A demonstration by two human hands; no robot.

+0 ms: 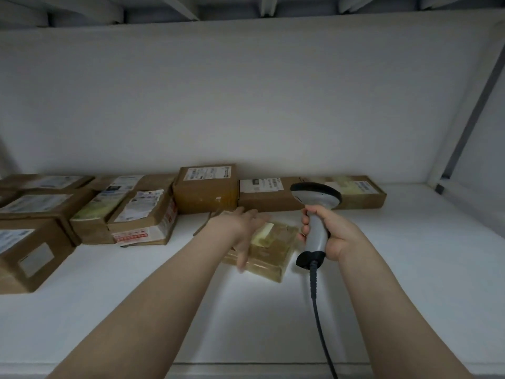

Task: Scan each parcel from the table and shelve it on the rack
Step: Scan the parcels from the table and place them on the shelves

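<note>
Being covered by the left hand (pixel 243 228) right now is a flat, tape-wrapped parcel (pixel 273 250), which is lying on the white shelf (pixel 396 269) of the rack, near the middle of the bay. The fingers are being laid straight across its top, palm down, with nothing curled round it; the thumb is blurred at the near-left edge. At three o'clock of that parcel a grey scanner (pixel 314 233) is being gripped by the right hand (pixel 334 233), fingers wrapped round the handle, and its dark cable (pixel 318 305) is being trailed down to six o'clock, past the shelf's front edge.

The bay is being filled from the back. At twelve o'clock a tall brown box (pixel 205 192) is sitting against the rear panel (pixel 246 91), with a flatter labelled box (pixel 266 195) just beside it at its three o'clock and another low box (pixel 360 192) further along. From nine to eleven o'clock cartons are being packed edge to edge, a red-taped one (pixel 144 217) nearest the parcel and a large one (pixel 30 255) at the near left. Bare white surface is showing from three to five o'clock, out to the upright post (pixel 470 113), and along the front strip at six o'clock.
</note>
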